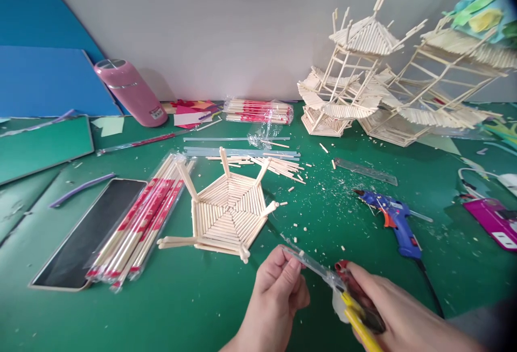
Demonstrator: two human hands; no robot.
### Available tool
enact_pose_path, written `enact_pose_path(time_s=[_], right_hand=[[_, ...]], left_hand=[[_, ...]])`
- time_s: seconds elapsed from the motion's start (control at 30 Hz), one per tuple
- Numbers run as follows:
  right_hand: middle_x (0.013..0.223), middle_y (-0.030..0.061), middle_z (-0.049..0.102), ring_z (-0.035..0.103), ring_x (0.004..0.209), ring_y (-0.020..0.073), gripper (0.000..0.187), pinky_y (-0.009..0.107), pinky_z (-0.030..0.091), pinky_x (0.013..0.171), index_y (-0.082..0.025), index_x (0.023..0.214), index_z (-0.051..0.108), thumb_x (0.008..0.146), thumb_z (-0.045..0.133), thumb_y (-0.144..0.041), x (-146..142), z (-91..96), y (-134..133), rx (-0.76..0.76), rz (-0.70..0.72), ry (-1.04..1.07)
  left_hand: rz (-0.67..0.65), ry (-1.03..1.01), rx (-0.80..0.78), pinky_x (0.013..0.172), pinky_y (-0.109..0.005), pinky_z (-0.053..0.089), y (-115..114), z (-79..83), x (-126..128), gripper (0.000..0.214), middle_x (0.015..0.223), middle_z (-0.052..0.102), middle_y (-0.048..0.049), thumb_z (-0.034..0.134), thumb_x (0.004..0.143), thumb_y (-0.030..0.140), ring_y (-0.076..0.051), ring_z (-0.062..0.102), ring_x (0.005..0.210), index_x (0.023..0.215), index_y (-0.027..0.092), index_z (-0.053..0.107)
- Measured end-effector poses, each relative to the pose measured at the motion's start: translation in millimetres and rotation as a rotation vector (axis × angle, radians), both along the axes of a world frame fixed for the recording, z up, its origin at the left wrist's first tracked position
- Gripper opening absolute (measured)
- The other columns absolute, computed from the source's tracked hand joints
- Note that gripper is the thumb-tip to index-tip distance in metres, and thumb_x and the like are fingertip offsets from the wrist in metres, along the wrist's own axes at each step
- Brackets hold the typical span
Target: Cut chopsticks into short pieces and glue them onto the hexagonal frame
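Note:
My left hand (pixel 283 282), thumb and fingers closed, pinches a thin translucent strip (pixel 309 262). My right hand (pixel 383 298) is wrapped round a yellow-handled hand tool (pixel 355 319) with a dark red part, its exact kind partly covered by my fingers. The tool's front end meets the strip at the right of my left hand. Just beyond my left hand lies a hexagonal stick base (pixel 230 209), with paired sticks jutting out at its corners. To the right of my hands a blue glue gun (pixel 390 214) rests on its side.
Packaged sticks (pixel 141 217) lie on a dark board (pixel 91 233) at left. Loose sticks (pixel 278 167), glue sticks (pixel 242 152) and a clear ruler (pixel 365 171) lie farther back. Stick pavilions (pixel 355 82) stand at back right, a pink bottle (pixel 131 93) at back left. A cord trails from the glue gun.

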State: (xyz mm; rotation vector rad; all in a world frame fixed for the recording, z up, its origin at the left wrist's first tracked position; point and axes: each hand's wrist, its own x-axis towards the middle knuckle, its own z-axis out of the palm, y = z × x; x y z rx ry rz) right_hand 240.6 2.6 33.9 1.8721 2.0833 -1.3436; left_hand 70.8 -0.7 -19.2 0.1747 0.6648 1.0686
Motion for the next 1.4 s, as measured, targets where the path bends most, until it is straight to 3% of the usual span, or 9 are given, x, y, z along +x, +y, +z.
enact_pose_path(time_s=[0.23, 0.43, 0.67, 0.83, 0.97, 1.2, 1.4], right_hand=[[0.080, 0.0040, 0.067, 0.065, 0.067, 0.0192, 0.025, 0.025, 0.050, 0.056, -0.022, 0.082, 0.050, 0.058, 0.055, -0.017, 3.1, -0.5, -3.6, 0.024, 0.004, -0.017], [0.077, 0.0055, 0.068, 0.066, 0.068, 0.0213, 0.023, 0.027, 0.050, 0.059, -0.021, 0.084, 0.050, 0.061, 0.053, -0.017, 4.4, 2.2, -2.3, 0.080, 0.066, 0.015], [0.073, 0.0036, 0.068, 0.065, 0.066, 0.0178, 0.015, 0.023, 0.049, 0.058, -0.020, 0.080, 0.050, 0.068, 0.045, -0.013, -3.9, 2.0, 1.4, -0.077, -0.019, 0.075], [0.080, 0.0039, 0.069, 0.067, 0.078, 0.0216, 0.013, 0.024, 0.052, 0.060, -0.023, 0.083, 0.052, 0.071, 0.051, -0.022, 4.9, 4.1, 7.4, -0.105, -0.123, 0.201], [0.091, 0.0054, 0.068, 0.064, 0.088, 0.0224, 0.013, 0.024, 0.052, 0.064, -0.022, 0.089, 0.053, 0.077, 0.050, -0.027, 16.4, 3.9, 13.4, -0.121, -0.171, 0.176], [0.081, 0.0018, 0.066, 0.063, 0.074, 0.0187, 0.012, 0.023, 0.049, 0.064, -0.023, 0.082, 0.046, 0.079, 0.049, -0.034, 19.4, -4.5, 11.1, -0.071, -0.249, 0.134], [0.071, -0.0022, 0.062, 0.060, 0.064, 0.0174, 0.020, 0.024, 0.047, 0.060, -0.023, 0.083, 0.045, 0.070, 0.058, -0.032, 24.9, -12.3, 10.2, -0.009, -0.355, 0.177]], left_hand=[[-0.111, -0.242, -0.064, 0.041, -0.020, 0.019, 0.8, 2.2, -6.8, 0.016, 0.043, 0.021, 0.0111, 0.062, 0.078, 0.026, -0.003, 0.015, 0.035, 0.069, 0.016, 0.054], [-0.192, -0.321, -0.060, 0.040, -0.020, 0.018, 0.2, 2.2, -9.6, 0.014, 0.043, 0.022, 0.0106, 0.060, 0.080, 0.026, -0.003, 0.015, 0.034, 0.071, 0.015, 0.056], [-0.044, -0.063, -0.015, 0.045, -0.022, 0.017, -2.0, -0.6, -1.9, 0.018, 0.046, 0.022, 0.0102, 0.062, 0.079, 0.029, -0.004, 0.019, 0.040, 0.071, 0.015, 0.053], [-0.087, -0.031, -0.021, 0.046, -0.022, 0.017, -2.6, -5.5, -2.8, 0.023, 0.047, 0.023, 0.0108, 0.063, 0.077, 0.035, -0.004, 0.019, 0.040, 0.072, 0.016, 0.051], [-0.119, -0.036, -0.043, 0.046, -0.021, 0.015, -0.5, -8.2, -5.2, 0.023, 0.048, 0.023, 0.0107, 0.063, 0.078, 0.035, -0.004, 0.017, 0.040, 0.074, 0.016, 0.051], [-0.108, -0.020, -0.056, 0.046, -0.021, 0.014, 2.1, -5.8, -8.2, 0.021, 0.049, 0.024, 0.0097, 0.061, 0.078, 0.033, -0.005, 0.018, 0.043, 0.074, 0.015, 0.051], [-0.095, 0.105, -0.037, 0.046, -0.022, 0.012, 0.0, 7.8, -8.1, 0.019, 0.048, 0.019, 0.0110, 0.056, 0.083, 0.034, -0.005, 0.012, 0.043, 0.079, 0.016, 0.051]])
